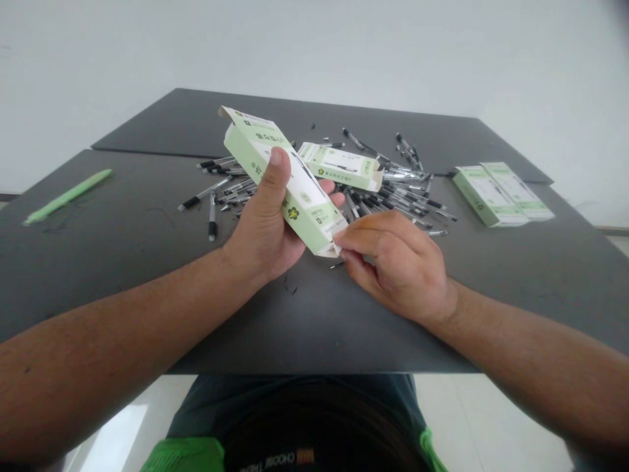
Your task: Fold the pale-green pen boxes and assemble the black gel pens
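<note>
A green and white pen box (307, 190) is held tilted above the table, its far end flap standing up. My left hand (268, 226) wraps round its middle, thumb on the printed face and fingers on the other side. At the near end, my right hand (398, 262) pinches the small end flap between thumb and fingertips. Whether anything lies inside the box is hidden. Beyond my hands, a heap of black and clear pens (398, 196) is spread on the table, and another pen box (341, 164) lies on top of it.
On the right of the dark table (314, 328) two more pen boxes (504, 193) lie side by side. A light green pen-shaped object (69, 196) rests on the left. Loose pens (212, 219) lie around the heap, and small black bits dot the near tabletop.
</note>
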Demonstrator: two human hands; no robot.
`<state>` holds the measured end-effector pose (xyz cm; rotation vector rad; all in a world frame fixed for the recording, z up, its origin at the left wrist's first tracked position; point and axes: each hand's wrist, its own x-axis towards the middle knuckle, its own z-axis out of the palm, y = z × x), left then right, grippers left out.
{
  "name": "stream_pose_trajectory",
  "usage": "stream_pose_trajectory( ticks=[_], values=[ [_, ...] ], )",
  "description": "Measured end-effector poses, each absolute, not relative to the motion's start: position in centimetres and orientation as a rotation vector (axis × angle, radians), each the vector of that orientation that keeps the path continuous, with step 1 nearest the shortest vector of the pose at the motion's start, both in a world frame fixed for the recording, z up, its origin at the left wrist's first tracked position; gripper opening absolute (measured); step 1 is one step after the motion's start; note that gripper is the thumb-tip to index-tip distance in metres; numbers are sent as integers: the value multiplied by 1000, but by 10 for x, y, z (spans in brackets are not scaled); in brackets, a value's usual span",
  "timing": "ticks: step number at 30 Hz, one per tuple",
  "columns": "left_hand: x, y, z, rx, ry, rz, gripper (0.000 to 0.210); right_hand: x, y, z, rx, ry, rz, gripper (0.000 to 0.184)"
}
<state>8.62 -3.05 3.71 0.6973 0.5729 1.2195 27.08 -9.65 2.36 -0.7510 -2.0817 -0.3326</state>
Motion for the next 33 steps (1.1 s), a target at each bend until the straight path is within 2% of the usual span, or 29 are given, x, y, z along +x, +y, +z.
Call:
stream_pose_trajectory(
  ticks=[8, 21, 33],
  values=[
    [83, -30, 31, 783, 526, 1179, 56, 268, -99, 23, -781, -2056, -301, 30],
    [85, -38, 33, 785, 539, 1202, 51, 267, -97, 15, -758, -2054, -297, 35],
    [90, -37, 32, 708, 561, 1221, 49, 268, -98, 18, -768, -2075, -305, 28]
  ],
)
